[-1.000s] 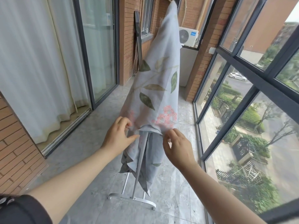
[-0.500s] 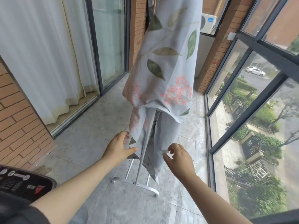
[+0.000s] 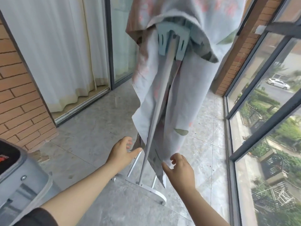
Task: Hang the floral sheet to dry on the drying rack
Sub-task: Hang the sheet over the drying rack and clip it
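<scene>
While the pale blue floral cotton sheet [image 3: 187, 95] hangs over the white metal drying rack [image 3: 160, 101] (hems uneven), the left hand [image 3: 121, 154] brackets a low corner, grip unclear, and the right hand [image 3: 180, 168] hovers half-open beside the hem, so straightening seems underway, with pinching and tugging level next.

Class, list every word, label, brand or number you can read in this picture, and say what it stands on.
No text here is legible.
Red marks on the black panel of the grey appliance: too blurred to read.
The floral sheet shows only printed leaves and flowers, no lettering.
</scene>
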Available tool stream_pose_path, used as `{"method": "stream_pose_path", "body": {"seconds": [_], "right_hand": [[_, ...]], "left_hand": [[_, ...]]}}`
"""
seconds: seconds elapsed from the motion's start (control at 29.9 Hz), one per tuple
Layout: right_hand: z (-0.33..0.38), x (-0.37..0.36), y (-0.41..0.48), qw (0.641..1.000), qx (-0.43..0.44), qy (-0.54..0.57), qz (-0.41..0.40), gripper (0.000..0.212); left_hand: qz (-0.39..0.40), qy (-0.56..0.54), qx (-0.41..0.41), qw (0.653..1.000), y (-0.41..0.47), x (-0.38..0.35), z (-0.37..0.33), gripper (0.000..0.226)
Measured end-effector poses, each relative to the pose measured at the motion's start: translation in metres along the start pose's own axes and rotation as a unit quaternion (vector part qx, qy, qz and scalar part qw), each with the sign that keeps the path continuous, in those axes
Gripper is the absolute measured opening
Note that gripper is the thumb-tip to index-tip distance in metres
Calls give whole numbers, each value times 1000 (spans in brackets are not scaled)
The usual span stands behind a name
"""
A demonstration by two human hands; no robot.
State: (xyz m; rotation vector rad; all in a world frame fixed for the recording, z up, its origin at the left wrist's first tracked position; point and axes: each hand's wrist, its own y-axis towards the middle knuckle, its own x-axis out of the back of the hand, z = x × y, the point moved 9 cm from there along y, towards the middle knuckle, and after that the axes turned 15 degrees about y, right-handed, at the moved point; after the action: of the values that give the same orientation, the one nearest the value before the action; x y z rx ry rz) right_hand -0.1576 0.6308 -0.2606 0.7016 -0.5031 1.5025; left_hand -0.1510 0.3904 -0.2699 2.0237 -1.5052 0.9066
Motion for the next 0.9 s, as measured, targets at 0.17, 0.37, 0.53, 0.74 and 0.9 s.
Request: {"method": "stream_pose_path", "body": {"seconds": [0.17, 0.37, 0.53, 0.74, 0.9], "right_hand": [[-68, -64, 22, 995, 62, -5, -76, 36], [-135, -110, 31, 989, 79, 38, -123, 24], [-161, -123, 26, 987, 61, 93, -118, 20], [-166, -117, 43, 990, 35, 104, -88, 15], [-165, -122, 39, 991, 41, 94, -85, 16]], "left_hand": [[-72, -13, -61, 995, 40, -84, 36, 52], [-125, -37, -139, 982, 65, -125, 58, 51], [-165, -58, -173, 969, 65, -118, 34, 43], [-188, -30, -186, 964, 79, -116, 13, 42], [-206, -63, -200, 956, 74, -113, 37, 20]]}}
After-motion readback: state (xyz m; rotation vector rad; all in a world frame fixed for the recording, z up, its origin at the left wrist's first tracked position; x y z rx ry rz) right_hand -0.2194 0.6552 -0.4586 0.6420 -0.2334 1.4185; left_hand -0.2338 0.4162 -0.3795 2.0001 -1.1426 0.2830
